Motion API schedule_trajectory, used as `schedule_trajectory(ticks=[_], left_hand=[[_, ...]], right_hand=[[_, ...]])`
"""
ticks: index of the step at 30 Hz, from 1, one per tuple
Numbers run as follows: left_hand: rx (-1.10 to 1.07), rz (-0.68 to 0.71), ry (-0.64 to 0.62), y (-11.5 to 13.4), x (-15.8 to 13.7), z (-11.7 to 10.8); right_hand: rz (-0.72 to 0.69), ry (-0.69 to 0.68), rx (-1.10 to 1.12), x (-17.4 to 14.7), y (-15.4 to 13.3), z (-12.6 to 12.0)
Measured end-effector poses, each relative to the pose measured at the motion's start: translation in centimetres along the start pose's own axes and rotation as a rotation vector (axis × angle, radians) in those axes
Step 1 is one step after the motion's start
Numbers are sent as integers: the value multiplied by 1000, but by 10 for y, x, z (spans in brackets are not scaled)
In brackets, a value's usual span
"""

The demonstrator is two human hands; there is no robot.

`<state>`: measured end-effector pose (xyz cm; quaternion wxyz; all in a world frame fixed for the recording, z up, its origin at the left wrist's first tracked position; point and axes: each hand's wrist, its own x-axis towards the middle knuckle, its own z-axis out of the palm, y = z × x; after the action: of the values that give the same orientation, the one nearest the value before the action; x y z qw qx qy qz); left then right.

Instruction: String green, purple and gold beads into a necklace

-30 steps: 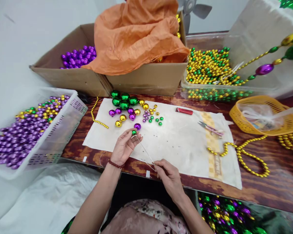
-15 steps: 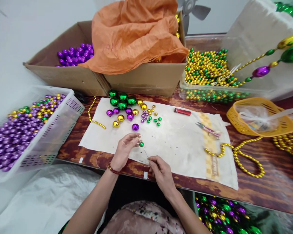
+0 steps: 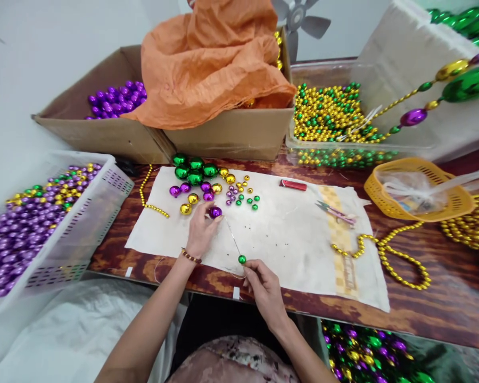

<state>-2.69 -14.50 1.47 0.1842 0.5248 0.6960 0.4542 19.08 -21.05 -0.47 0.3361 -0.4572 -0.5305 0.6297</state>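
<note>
One green bead has slid down the strand to the right hand, whose fingertips pinch that strand just beside it; farther left, the left hand has reached and grasps one purple bead. Beyond lie four more purple beads, then five large green beads.
</note>
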Motion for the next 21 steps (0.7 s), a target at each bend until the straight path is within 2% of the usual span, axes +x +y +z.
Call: schedule_trajectory(ticks=[3,5,10,21], left_hand=[[-420,-123,85,15,-14,-9],[-538,-160,125,26,-22,-15],[-516,-104,200,41,-31,-24],[-472,10,239,41,-32,-30]], right_hand=[[-3,-5,6,-2,1,0],[-23,-11,-7,-3,2,0],[-91,-25,-65,-7,5,1],[-151,-64,-76,-11,6,5]])
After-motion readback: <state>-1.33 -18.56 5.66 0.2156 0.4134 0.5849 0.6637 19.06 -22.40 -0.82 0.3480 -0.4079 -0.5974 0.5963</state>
